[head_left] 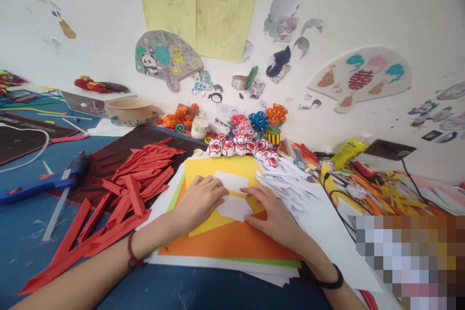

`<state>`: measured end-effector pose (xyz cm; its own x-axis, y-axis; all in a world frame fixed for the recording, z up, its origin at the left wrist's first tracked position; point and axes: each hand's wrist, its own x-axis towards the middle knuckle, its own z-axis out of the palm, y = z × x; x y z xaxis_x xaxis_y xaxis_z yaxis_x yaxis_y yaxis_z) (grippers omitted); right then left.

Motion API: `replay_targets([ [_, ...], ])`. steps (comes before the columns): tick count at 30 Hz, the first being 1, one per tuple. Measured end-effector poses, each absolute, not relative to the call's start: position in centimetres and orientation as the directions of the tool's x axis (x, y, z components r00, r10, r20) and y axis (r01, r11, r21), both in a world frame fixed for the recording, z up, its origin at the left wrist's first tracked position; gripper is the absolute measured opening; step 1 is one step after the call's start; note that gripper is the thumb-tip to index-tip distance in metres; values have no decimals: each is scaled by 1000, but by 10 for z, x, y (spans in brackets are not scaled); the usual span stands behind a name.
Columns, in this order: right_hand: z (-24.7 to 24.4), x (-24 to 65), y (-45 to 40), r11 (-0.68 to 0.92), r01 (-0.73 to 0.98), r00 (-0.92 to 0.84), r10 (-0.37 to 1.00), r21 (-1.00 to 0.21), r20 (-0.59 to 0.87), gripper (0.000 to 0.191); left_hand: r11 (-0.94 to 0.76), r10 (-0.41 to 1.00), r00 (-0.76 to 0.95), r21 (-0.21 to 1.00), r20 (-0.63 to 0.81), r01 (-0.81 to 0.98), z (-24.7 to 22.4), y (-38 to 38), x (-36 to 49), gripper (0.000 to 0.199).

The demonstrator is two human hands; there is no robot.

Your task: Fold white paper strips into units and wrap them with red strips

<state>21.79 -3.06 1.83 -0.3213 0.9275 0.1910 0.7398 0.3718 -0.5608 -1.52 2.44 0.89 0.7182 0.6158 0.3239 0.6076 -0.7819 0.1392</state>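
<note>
Two small white folded paper pieces lie one above the other on a yellow sheet [250,164]. The upper piece [232,181] and the lower piece [234,207] are slightly apart. My left hand [203,201] rests at their left edges, its fingers a little bent and lying on the paper. On the other side, my right hand [267,210] has its fingers spread; a fingertip is at the upper piece's right corner and the thumb is near the lower piece. Beneath is an orange sheet [225,244] on a paper stack. The left fingertips are partly hidden.
Red folded strips [136,193] and a blue glue gun [67,177] lie left. White paper strips [286,186] sit right. Behind stand red-and-white folded paper pieces [240,147], a small bottle [199,126], craft flowers [258,121] and a round bowl [130,109]. Mixed paper scraps [385,186] crowd the far right.
</note>
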Motion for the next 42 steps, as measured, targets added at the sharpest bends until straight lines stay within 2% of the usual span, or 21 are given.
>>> replay_targets([
  [6, 9, 228, -25, 361, 657, -308, 930, -661, 201, 48, -775, 625, 708, 147, 330, 615, 7, 25, -16, 20],
  [14, 16, 220, -28, 369, 698, -311, 928, -613, 205, 44, -774, 627, 713, 149, 313, 615, 9, 24, -15, 20],
  [18, 19, 218, -30, 363, 723, -315, 930, -587, 187, 51, -772, 632, 710, 162, 311, 615, 10, 23, -14, 20],
  [23, 15, 221, -25, 366, 665, -306, 929, -651, 210, 47, -760, 650, 683, 260, 333, 596, 8, 25, -16, 18],
  [26, 10, 221, -22, 354, 647, -279, 934, -675, 223, 37, -735, 678, 653, 320, 339, 598, 7, 26, -16, 13],
  [30, 5, 215, -21, 326, 681, -210, 945, -655, 251, 18, -704, 708, 623, 406, 333, 583, 6, 26, -13, 9],
  [34, 1, 209, -20, 329, 713, -181, 940, -620, 291, 8, -677, 727, 603, 492, 328, 548, 3, 29, -12, 5],
  [42, 1, 208, -22, 332, 692, -135, 932, -641, 336, 5, -632, 747, 589, 607, 309, 482, -1, 33, -14, 4],
])
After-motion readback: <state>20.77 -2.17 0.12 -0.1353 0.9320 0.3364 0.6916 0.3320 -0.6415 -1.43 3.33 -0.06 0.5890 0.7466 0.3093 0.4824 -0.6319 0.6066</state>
